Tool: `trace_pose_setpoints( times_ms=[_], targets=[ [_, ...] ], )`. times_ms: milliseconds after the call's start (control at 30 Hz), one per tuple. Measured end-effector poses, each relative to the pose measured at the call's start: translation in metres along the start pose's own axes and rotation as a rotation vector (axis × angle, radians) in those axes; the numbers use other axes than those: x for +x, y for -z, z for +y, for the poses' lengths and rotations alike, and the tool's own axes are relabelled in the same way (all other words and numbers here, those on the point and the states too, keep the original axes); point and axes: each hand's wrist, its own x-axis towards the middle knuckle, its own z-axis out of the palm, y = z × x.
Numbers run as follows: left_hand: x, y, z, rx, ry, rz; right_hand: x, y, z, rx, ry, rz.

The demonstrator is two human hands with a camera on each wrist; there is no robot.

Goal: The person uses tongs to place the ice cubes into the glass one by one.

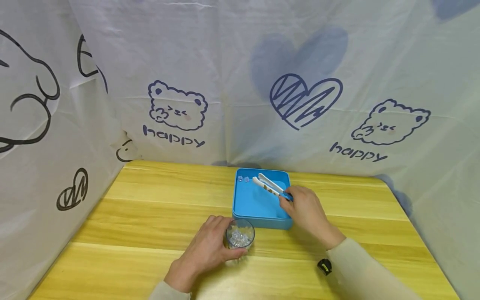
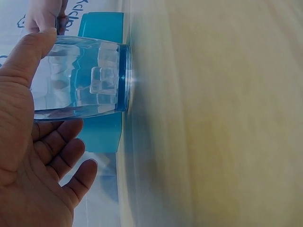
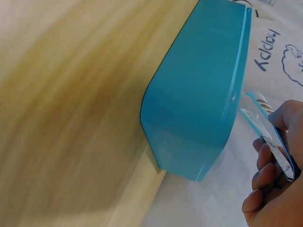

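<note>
My left hand grips a clear drinking glass by its side, thumb on one side and fingers on the other. Clear cube-like pieces lie inside the glass, which stands on the table just in front of a blue tray. My right hand holds a pair of white and blue tongs over the tray, their tips apart with nothing between them. In the tray's far left corner sit two small clear cubes. The right wrist view shows the tongs above the tray's rim.
The wooden table reaches back to a white cloth printed with hearts and bears. A second stretch of cloth hangs along the left side. A small black object shows beside my right sleeve.
</note>
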Motion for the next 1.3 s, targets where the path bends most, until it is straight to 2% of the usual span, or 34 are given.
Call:
trace_pose_setpoints(
  times_ms=[267,667,1033,1300],
  targets=[
    [0.0,0.0,0.0,0.001,-0.001,0.0,0.017,-0.008,0.003,-0.112,-0.032,-0.115],
    [0.001,0.002,0.0,-0.005,0.011,-0.019,0.041,-0.025,-0.002,-0.154,-0.083,-0.224],
    [0.0,0.0,-0.001,-0.002,-0.012,0.001,0.051,-0.039,-0.011,-0.179,-0.098,-0.246],
    [0.0,0.001,0.0,-0.006,-0.012,0.007,0.053,-0.045,-0.014,-0.172,-0.106,-0.227]
  ],
)
